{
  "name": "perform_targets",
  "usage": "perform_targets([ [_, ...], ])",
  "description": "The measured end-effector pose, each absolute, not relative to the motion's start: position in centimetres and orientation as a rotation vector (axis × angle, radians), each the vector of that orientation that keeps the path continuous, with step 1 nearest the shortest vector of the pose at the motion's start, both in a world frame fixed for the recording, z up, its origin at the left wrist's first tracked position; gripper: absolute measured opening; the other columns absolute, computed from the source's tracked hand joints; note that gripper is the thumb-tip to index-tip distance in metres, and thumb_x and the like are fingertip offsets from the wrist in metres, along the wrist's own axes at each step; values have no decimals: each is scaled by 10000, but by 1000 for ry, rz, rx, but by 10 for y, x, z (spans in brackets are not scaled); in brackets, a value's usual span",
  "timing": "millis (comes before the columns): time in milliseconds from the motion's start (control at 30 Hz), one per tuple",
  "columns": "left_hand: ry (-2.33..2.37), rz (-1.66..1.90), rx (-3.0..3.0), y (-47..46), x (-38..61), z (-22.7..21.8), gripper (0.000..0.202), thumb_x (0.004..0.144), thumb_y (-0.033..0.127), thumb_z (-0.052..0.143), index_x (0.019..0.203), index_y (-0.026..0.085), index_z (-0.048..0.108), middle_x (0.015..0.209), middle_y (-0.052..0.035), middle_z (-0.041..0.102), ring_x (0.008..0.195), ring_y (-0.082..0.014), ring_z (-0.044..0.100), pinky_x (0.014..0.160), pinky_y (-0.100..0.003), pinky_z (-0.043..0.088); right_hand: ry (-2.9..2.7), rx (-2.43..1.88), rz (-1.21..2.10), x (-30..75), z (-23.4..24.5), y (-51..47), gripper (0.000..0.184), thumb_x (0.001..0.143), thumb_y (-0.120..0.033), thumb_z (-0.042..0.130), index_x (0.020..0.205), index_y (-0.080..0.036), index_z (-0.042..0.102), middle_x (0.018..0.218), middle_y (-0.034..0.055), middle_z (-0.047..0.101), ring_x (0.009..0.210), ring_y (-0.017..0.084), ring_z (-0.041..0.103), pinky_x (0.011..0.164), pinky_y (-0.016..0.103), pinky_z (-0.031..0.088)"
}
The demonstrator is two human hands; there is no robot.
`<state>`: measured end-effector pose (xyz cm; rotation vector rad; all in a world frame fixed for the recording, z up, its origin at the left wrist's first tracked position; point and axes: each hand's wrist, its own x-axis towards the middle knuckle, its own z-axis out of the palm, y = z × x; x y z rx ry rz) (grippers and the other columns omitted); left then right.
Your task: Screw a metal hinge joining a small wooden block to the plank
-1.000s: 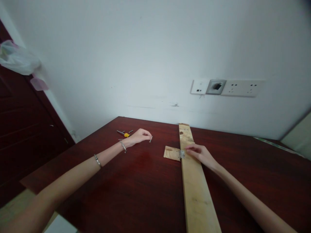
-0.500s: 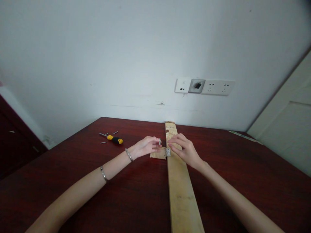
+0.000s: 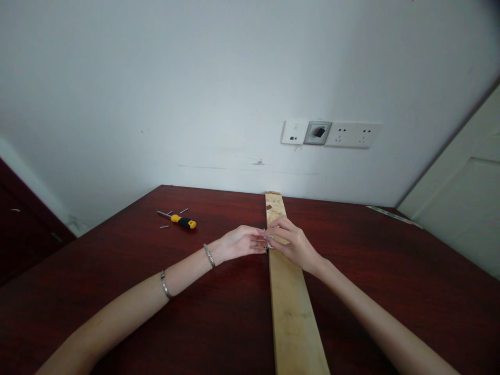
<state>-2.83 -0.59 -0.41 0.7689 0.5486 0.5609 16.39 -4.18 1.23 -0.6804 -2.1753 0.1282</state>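
My left hand (image 3: 239, 243) pinches a small silver screw (image 3: 264, 232) between thumb and fingertips, just above the left edge of a long wooden board (image 3: 295, 312). From the other side my right hand (image 3: 296, 244) meets it, its fingertips closed together by the screws. Something small and shiny shows at those right fingertips, too small to tell clearly. Beneath the fingers a metal hinge (image 3: 270, 246) lies at the board's edge, mostly covered. The short wooden piece beside the hinge is nearly hidden behind my left hand.
A yellow and black screwdriver (image 3: 183, 221) lies on the dark red table (image 3: 219, 323) at the left. Loose screws (image 3: 164, 226) are scattered around its shaft. The board's far end reaches the wall, below a row of sockets (image 3: 351, 135). A thin strip (image 3: 394, 216) lies far right.
My left hand has moved right with the screw, over the short wooden piece and hinge. The right fingertips have come left and closed in, so both hands now meet.
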Motion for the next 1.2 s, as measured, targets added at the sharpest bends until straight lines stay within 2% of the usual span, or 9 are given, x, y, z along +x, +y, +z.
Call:
perform_targets([
  [233,572,507,800,-6,-31,1,165,786,200,591,874,71,645,833,-97,669,792,-183,622,846,-349,450,-2078,-732,235,163,10,-41,101,869,-200,555,881,-204,654,852,53,618,811,165,584,726,302,488],
  [333,635,518,815,-4,-32,5,170,818,215,565,869,75,645,826,-96,664,768,-179,623,810,-336,467,-1930,-890,398,170,2,-30,86,833,-257,596,823,-199,659,829,48,669,762,169,610,686,297,490],
  [500,836,685,786,6,-40,6,174,862,215,522,828,93,642,806,-77,653,714,-159,630,709,-283,486,-1730,-1208,647,186,-25,-6,165,740,-326,633,765,-169,677,792,55,715,665,187,640,634,303,494],
  [700,869,804,709,18,-47,1,243,896,245,467,814,92,636,792,-88,646,711,-178,643,687,-304,520,-1741,-1253,660,190,-42,3,193,726,-347,638,768,-173,709,812,61,737,747,224,664,726,335,496],
  [1033,893,853,664,23,-50,-1,195,855,236,498,817,98,630,777,-99,646,694,-174,638,656,-302,545,-1726,-1232,721,183,-42,5,203,712,-365,643,755,-179,713,773,44,730,692,200,646,688,324,498],
  [1200,895,849,655,24,-51,-3,183,846,236,504,824,104,628,763,-98,648,683,-171,635,649,-292,543,-1746,-1226,710,182,-44,4,202,709,-365,639,747,-179,706,795,52,730,729,208,652,727,334,497],
])
